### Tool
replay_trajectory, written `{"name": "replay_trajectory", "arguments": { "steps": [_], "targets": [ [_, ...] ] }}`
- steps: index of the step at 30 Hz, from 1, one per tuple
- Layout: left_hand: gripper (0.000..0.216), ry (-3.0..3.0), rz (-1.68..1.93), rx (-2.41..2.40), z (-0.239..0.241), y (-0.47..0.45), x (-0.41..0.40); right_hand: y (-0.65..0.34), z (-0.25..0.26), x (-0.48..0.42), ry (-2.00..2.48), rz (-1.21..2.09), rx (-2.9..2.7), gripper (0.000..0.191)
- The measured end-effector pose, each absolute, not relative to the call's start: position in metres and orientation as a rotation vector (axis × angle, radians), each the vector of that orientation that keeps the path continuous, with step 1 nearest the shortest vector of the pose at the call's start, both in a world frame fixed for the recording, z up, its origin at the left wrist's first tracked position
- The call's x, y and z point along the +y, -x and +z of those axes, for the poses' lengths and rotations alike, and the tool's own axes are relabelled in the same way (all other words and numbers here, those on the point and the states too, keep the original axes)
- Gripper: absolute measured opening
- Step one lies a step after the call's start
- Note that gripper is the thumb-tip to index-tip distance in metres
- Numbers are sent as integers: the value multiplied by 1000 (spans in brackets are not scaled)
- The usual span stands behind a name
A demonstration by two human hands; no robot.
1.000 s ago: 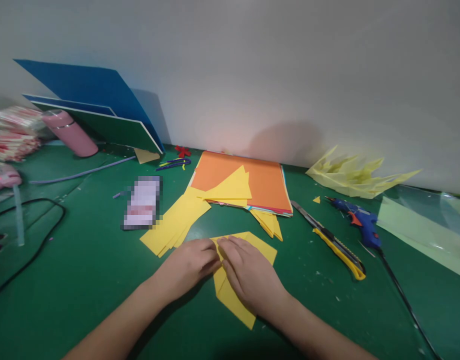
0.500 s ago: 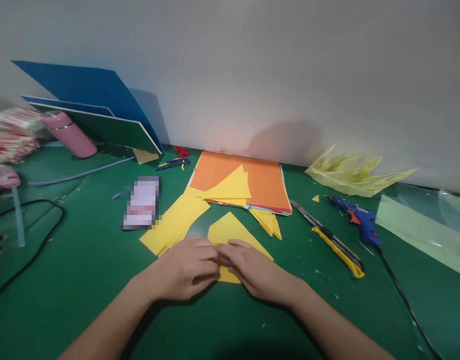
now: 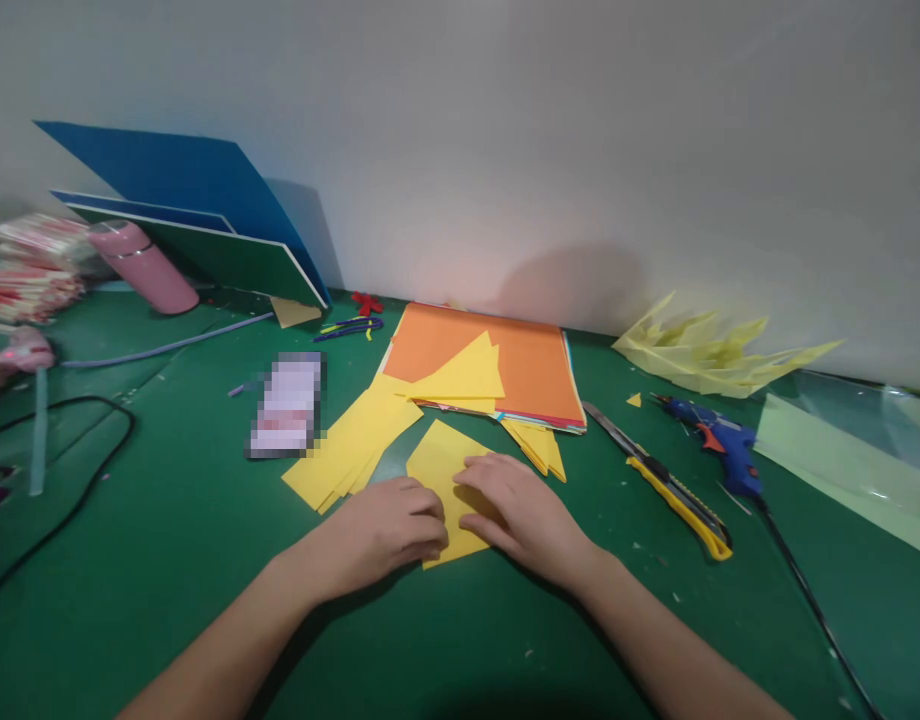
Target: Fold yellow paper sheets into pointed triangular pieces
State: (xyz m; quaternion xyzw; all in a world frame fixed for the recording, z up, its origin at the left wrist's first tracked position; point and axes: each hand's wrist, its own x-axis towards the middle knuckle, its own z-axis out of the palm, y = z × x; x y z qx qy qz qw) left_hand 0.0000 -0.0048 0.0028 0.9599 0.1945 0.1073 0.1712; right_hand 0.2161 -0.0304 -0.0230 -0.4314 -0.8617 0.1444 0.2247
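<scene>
A folded piece of yellow paper lies on the green table in front of me. My left hand rests on its near left edge with the fingers curled down onto it. My right hand lies on the right part of the sheet, fingers bent and pressing it to the table. The two hands almost touch. Part of the sheet is hidden under them.
Behind lie loose yellow sheets, an orange paper stack, a yellow box cutter, a blue glue gun with its cord, pale yellow folded shapes, a blurred phone, blue boards and a pink bottle.
The yellow sheet has been folded into a smaller shape and turned. My right hand moved up onto its right part; my left hand stays at the near edge.
</scene>
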Motion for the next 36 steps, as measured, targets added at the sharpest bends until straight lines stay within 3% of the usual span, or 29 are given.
{"name": "replay_trajectory", "arguments": {
  "steps": [13, 18, 24, 36],
  "targets": [
    [11, -2670, 278, 603, 2, -11, -9, -218, -32, -27, 1578, -105, -2302, 59],
    [21, -2714, 303, 618, -2, -11, -9, -223, -29, -28, 1709, -236, -2254, 57],
    [34, -2708, 305, 607, -6, -9, -10, -226, -30, -27, 1630, -81, -2144, 49],
    [32, -2549, 228, 668, -2, -10, -12, -231, -29, -20, 1653, -50, -2090, 18]
  ]
}}
